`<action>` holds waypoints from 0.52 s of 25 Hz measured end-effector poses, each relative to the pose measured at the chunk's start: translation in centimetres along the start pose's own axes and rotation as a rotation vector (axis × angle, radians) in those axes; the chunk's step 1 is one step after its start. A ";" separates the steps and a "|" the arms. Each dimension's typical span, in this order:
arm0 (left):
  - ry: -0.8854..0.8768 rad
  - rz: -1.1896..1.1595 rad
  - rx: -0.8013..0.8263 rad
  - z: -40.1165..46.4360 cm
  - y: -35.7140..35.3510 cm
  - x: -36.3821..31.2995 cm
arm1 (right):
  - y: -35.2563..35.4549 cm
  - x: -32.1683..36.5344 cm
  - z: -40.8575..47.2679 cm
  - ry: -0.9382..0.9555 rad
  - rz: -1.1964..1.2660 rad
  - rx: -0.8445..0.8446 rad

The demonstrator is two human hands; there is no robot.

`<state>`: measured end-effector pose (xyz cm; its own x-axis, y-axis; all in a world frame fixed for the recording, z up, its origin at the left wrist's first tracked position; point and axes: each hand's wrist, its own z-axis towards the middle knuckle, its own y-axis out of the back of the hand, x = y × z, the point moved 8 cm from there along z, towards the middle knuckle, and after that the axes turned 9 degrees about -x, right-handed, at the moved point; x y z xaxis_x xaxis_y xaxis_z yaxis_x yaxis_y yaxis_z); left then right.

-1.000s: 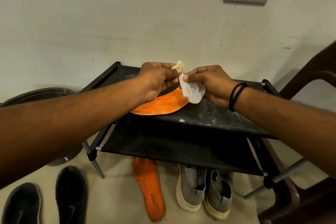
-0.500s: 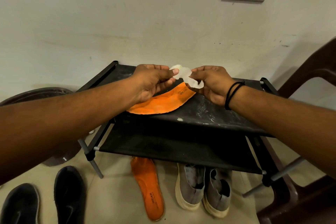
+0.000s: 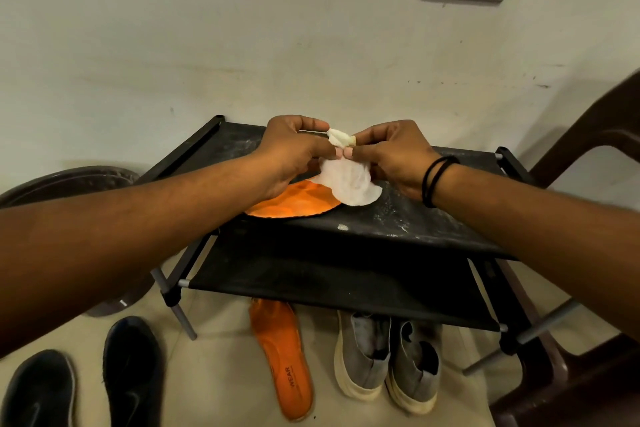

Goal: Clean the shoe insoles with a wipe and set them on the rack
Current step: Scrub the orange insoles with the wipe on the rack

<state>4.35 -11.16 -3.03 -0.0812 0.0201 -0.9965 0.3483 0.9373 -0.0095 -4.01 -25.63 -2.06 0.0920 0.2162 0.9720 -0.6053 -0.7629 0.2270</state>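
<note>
Both hands meet above the top shelf of the rack (image 3: 415, 218), likely so the wipe (image 3: 348, 180) can be spread or refolded right over the insole (image 3: 294, 203) it is meant for. That orange insole lies flat on the top shelf, partly under the left hand (image 3: 294, 152) and the hanging wipe. The second insole (image 3: 280, 357) lies on the floor below the rack, beside the grey shoes (image 3: 388, 360), so it seems not yet handled.

The left hand pinches the wipe's upper edge between thumb and fingertips, the fingers curled. The right hand (image 3: 391, 156) pinches the same edge just beside it, thumbs almost touching. The wipe's lower part hangs loose and unfolded.
</note>
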 end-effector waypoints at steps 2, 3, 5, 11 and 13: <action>0.013 -0.014 -0.024 0.1 0.1 0.2 | 0.8 0.1 0.1 0.050 0.026 -0.125; 0.028 -0.038 -0.025 0.1 0.1 0.2 | 1.1 0.1 0.1 0.070 0.047 -0.198; 0.072 -0.081 -0.004 0.0 -0.3 0.2 | 1.4 0.1 0.2 0.072 0.079 -0.310; 0.010 0.109 0.044 -0.1 -0.4 0.0 | -0.4 0.1 -0.5 0.121 -0.019 -0.033; -0.015 0.144 -0.017 0.2 0.2 0.2 | -1.0 0.3 -0.8 0.186 -0.097 0.043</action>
<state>4.65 -11.00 -3.21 -0.0174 0.1499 -0.9885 0.3391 0.9310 0.1352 -4.02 -24.27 -2.07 -0.0016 0.3956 0.9184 -0.5658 -0.7576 0.3254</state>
